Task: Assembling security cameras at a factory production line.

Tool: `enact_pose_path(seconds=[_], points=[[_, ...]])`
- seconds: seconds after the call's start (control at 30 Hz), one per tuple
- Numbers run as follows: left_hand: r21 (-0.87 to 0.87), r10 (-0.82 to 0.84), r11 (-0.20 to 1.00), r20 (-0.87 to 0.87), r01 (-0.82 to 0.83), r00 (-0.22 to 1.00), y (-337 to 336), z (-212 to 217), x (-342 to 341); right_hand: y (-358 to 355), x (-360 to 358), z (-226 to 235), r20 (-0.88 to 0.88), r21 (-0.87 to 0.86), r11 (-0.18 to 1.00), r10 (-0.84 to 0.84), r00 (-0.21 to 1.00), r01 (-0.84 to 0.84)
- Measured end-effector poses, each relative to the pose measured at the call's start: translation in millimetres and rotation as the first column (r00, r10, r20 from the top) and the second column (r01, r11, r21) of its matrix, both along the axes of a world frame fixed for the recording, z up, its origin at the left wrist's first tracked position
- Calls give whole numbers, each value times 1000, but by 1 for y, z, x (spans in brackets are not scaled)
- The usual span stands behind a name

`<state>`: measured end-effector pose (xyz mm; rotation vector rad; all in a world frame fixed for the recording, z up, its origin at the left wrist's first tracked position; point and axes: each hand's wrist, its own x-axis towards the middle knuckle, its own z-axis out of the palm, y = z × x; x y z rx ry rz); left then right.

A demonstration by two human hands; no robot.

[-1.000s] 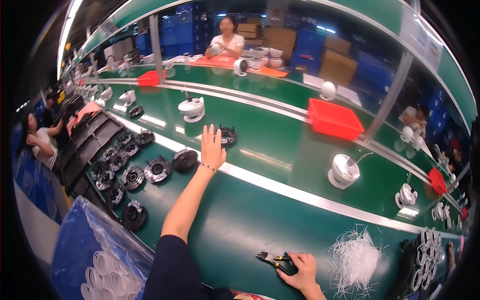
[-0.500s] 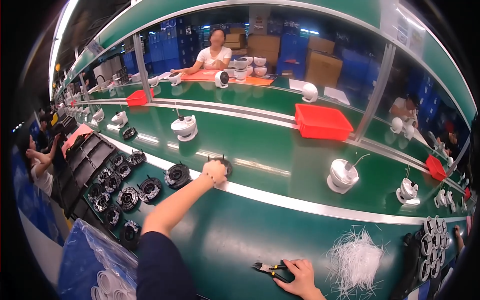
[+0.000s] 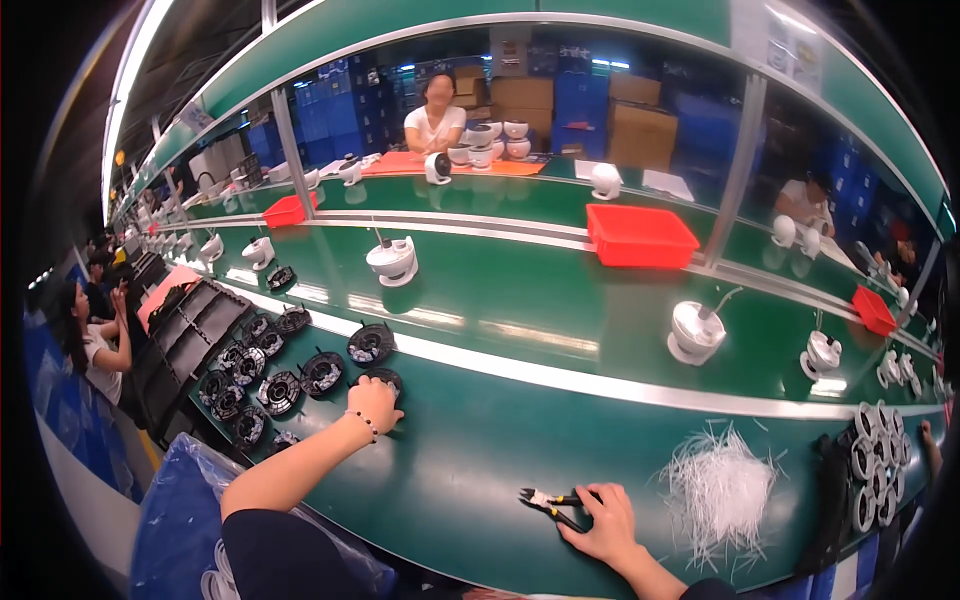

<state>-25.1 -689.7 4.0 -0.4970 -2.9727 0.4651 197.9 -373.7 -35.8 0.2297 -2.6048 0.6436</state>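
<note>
My left hand (image 3: 372, 405) is closed over the rim of a round black plastic part (image 3: 389, 380) on the near green table; its fingertips are partly hidden. Just beyond it, another round black part (image 3: 371, 343) lies across the metal edge of the belt. Several more such parts (image 3: 279, 392) sit in a cluster to the left. Lower right of centre, my right hand (image 3: 606, 522) curls round the handles of black-and-yellow cutting pliers (image 3: 550, 500). The jaws point left, and the pliers lie low at the table surface.
A heap of thin white strips (image 3: 722, 495) lies right of my right hand, with white rings (image 3: 873, 465) stacked beyond. White rounded housings (image 3: 697, 332) stand on the green belt (image 3: 540, 290). A red bin (image 3: 642, 237) sits behind. People work across the line and at left.
My left hand has come back from the belt edge toward me and left, bringing the round black part onto the table. My right hand stays at the pliers. The view has shifted slightly.
</note>
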Motion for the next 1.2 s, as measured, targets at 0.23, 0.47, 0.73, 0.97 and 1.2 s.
enact_pose_path(seconds=[0.23,0.47,0.73,0.97,1.2], points=[[197,-70,978,-19,72,997,-44,28,94,-69,-16,10,170,149,985,57,984,-83],[494,152,867,-384,64,911,-161,39,236,-110,-84,-1,63,236,954,175,982,-185],[356,599,520,496,-776,629,-299,0,372,-95,-113,-23,-23,376,908,209,978,-186],[733,51,369,598,-572,800,-253,-67,298,-115,-78,17,-120,276,901,377,918,-333],[826,-496,557,414,-86,763,-240,-212,236,-112,-53,2,-17,121,909,404,914,-399]])
